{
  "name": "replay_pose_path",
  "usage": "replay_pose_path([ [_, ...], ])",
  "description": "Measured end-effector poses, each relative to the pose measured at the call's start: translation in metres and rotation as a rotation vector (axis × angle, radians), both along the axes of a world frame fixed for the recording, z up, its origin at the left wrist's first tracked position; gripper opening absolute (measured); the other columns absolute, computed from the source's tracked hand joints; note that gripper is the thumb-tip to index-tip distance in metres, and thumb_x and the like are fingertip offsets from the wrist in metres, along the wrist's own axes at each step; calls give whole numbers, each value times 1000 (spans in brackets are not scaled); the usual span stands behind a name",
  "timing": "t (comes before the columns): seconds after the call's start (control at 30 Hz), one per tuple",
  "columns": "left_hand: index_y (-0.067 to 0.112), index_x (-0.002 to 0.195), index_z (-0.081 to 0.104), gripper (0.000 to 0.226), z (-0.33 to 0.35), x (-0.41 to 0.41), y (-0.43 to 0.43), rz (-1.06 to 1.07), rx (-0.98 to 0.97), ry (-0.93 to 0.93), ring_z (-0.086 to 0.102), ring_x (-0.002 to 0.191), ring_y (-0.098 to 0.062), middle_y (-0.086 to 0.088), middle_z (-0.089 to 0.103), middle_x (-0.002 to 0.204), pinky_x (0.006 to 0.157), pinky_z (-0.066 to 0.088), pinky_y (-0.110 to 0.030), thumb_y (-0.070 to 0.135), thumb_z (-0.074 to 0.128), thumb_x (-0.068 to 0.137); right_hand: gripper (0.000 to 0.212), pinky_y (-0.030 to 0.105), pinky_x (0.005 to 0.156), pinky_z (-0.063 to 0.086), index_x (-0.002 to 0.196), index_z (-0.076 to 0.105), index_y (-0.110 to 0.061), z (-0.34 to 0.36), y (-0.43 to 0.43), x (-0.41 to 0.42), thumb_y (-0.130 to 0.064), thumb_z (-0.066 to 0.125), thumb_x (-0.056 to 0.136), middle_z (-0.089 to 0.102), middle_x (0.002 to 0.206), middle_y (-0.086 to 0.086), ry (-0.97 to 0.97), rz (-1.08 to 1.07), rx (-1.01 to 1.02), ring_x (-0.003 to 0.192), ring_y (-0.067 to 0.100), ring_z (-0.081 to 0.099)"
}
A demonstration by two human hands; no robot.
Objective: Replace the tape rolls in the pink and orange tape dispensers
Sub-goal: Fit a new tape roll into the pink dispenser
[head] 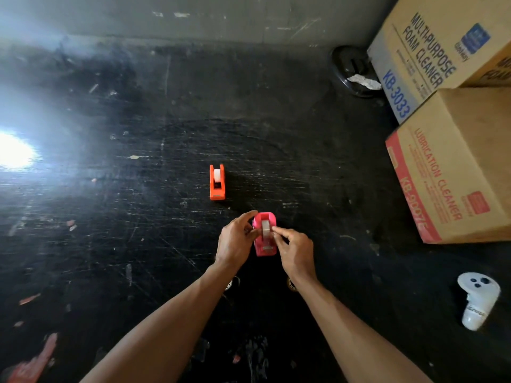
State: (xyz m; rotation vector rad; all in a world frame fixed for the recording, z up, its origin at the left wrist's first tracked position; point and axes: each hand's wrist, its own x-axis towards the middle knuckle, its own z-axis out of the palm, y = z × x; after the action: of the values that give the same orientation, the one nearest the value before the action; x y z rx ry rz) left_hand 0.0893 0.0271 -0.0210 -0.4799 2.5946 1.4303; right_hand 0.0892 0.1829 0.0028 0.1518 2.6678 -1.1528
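Two dispensers on the black scratched desk (pixel 138 244): one pink dispenser (pixel 265 234), one orange dispenser (pixel 217 183). Two cardboard boxes (pixel 453 167) and one white controller (pixel 477 299) sit well right of the pink dispenser. Pink dispenser: long axis runs toward and away from the person, cutter end nearest the person, roll end farthest. It carries one tape roll (pixel 266 226) in its cradle. Orange dispenser lies beyond and left of the pink one, apart from it, same axis and same heading, with one whitish roll (pixel 218 174) seated in it. Left hand (pixel 236 240) is against the pink dispenser's left side, grip closed with thumb and fingertips pinching at the roll. Right hand (pixel 294 251) is against its right side, forefinger and thumb pinched at the roll's right edge. Two small round items lie partly hidden under the wrists; cannot tell what they are.
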Motion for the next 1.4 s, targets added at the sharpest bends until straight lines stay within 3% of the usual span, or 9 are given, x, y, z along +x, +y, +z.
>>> replay_pose_path([
  [0.23, 32, 134, 62, 50, 0, 0, -3, 2, 70, -4, 72, 88, -12, 4, 73, 93, 87, 61, -41, 18, 76, 88, 27, 0, 80, 38, 126, 74, -14, -1, 0, 1, -16, 67, 100, 76, 123, 2, 4, 3, 1, 104, -2, 60],
  [0.4, 33, 135, 61, 51, 0, 1, -3, -1, 83, -6, 72, 88, -10, 5, 74, 94, 86, 61, -40, 20, 77, 89, 28, 19, 100, 50, 126, 74, -14, -1, -1, 2, -16, 67, 100, 75, 124, 2, 16, -15, -4, 112, 8, 67],
  [0.53, 32, 137, 60, 52, 2, 1, -2, 3, 92, -13, 72, 86, -9, 5, 74, 93, 87, 61, -38, 19, 76, 89, 27, 19, 98, 46, 126, 74, -16, -1, -2, 3, -17, 67, 100, 75, 126, 1, 5, -41, -35, 116, 10, 68],
  [0.67, 29, 140, 58, 53, 3, 5, -2, 17, 115, -37, 73, 89, -10, 5, 76, 95, 89, 60, -39, 19, 75, 91, 30, 26, 103, 53, 128, 73, -18, -3, 1, 5, -20, 70, 98, 75, 127, -1, -15, -96, -95, 116, 8, 68],
  [0.8, 27, 142, 57, 53, 4, 13, -3, 29, 139, -54, 74, 91, -10, 3, 77, 100, 90, 60, -38, 14, 72, 92, 51, 28, 97, 58, 138, 66, -17, -5, 0, 14, -33, 78, 91, 73, 124, -2, -53, -187, -135, 108, 8, 69],
  [0.93, 29, 138, 60, 52, 2, 17, -6, 29, 162, -70, 73, 88, -7, 6, 77, 96, 89, 60, -36, 10, 73, 91, 85, 38, 112, 49, 152, 48, -22, -13, -11, 30, -49, 83, 80, 55, 146, 1, -113, -117, -14, 134, 17, 55],
  [1.07, 31, 133, 65, 52, 2, 14, -13, -18, 81, -43, 72, 85, -10, 6, 74, 95, 90, 60, -37, 5, 72, 89, 94, 34, 112, 42, 157, 36, -19, -16, -24, 34, -46, 84, 81, 43, 154, 4, -129, -94, 61, 142, 21, 45],
  [1.2, 28, 141, 58, 55, 0, 13, -23, -132, -123, 14, 68, 109, -18, 0, 66, 119, 98, 56, -38, 10, 71, 91, 90, 34, 114, 44, 155, 39, -12, -16, -34, 28, -38, 85, 82, 46, 153, 8, -92, -122, 120, 142, 23, 45],
  [1.4, 25, 154, 40, 69, -5, 6, -32, -244, -348, 30, 38, 142, -24, -4, 46, 152, 113, 41, -35, 28, 71, 93, 77, 34, 110, 46, 149, 48, -14, -16, -38, 18, -38, 82, 84, 53, 147, 8, -62, -146, 166, 136, 24, 49],
])
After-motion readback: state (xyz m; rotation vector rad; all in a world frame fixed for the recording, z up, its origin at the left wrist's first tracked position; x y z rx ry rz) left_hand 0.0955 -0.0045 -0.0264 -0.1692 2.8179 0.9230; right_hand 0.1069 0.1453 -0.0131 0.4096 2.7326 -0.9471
